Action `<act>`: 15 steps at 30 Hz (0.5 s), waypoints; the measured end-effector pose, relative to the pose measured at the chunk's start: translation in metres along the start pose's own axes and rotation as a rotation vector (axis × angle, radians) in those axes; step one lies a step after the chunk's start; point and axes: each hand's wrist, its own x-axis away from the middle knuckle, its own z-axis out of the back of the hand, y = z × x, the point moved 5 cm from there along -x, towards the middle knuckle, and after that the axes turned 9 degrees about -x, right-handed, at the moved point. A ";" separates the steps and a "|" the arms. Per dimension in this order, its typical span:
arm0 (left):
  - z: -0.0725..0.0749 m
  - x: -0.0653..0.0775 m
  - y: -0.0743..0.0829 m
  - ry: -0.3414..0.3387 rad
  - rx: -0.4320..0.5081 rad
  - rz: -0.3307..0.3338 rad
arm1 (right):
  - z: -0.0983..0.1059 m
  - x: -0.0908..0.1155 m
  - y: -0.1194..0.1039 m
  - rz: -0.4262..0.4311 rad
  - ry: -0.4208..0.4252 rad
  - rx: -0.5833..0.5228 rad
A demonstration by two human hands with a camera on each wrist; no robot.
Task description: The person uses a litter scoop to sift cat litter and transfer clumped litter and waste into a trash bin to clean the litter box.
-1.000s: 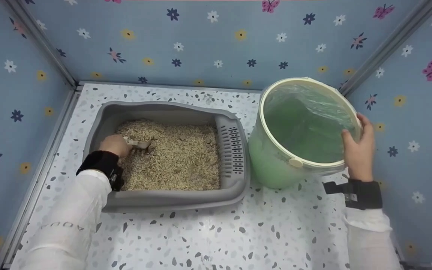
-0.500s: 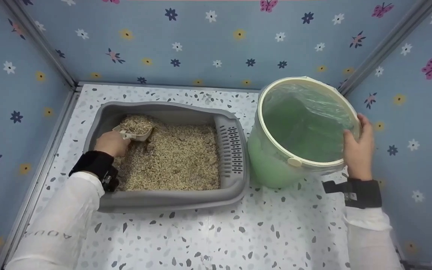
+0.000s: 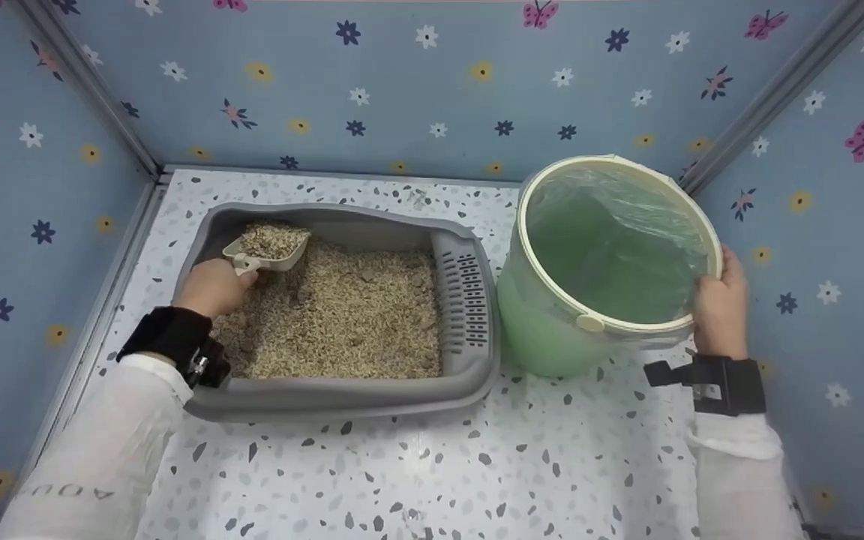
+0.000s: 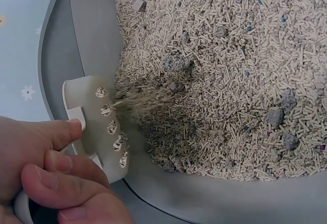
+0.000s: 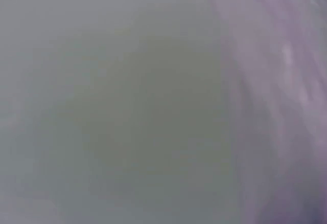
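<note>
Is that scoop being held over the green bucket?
No, the left hand holds the scoop over the gray litter box.

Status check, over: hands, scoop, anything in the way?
Left hand gripping scoop, loaded with litter, some sifting through. Right hand gripping rim of green bin. Perforated end of gray tray stands between scoop and bin.

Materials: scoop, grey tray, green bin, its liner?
Scoop: probably rigid plastic, off-white, smooth; clean moulded-looking openings.
Grey tray: likely moulded plastic, satin; rounded edges, neat slots.
Green bin: seemingly plastic, smooth, evenly coloured; not certain.
Liner: thin clear film, probably plastic, glossy; wrinkled highlights.
</note>
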 end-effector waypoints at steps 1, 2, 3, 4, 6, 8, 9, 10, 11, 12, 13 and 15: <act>0.000 0.001 -0.001 0.000 0.000 -0.005 | 0.000 0.000 0.000 0.002 -0.001 -0.001; 0.000 0.002 -0.001 0.000 0.001 -0.011 | 0.001 0.000 0.000 0.003 -0.004 0.000; -0.001 0.004 -0.002 0.001 0.000 -0.015 | 0.001 -0.001 0.001 0.005 -0.009 0.002; -0.001 0.006 -0.003 0.000 0.004 -0.018 | 0.000 -0.001 0.001 0.007 -0.014 0.005; -0.003 0.011 -0.004 -0.001 0.014 -0.025 | 0.000 -0.002 0.001 0.013 -0.024 0.010; -0.004 0.017 -0.005 0.006 0.028 -0.030 | 0.000 -0.002 0.001 0.019 -0.031 0.019; -0.005 0.019 -0.006 0.007 0.038 -0.030 | 0.000 -0.002 0.001 0.022 -0.033 0.021; -0.005 0.022 -0.006 0.008 0.052 -0.029 | 0.000 -0.002 0.001 0.023 -0.033 0.023; -0.006 0.026 -0.006 0.018 0.064 -0.032 | 0.000 -0.002 0.001 0.024 -0.032 0.023; -0.007 0.029 -0.005 0.024 0.078 -0.031 | 0.000 -0.002 0.001 0.025 -0.029 0.024; -0.007 0.032 -0.004 0.038 0.092 -0.032 | 0.000 -0.002 0.001 0.026 -0.028 0.023; -0.008 0.038 -0.002 0.077 0.117 -0.038 | 0.000 -0.002 0.001 0.028 -0.027 0.015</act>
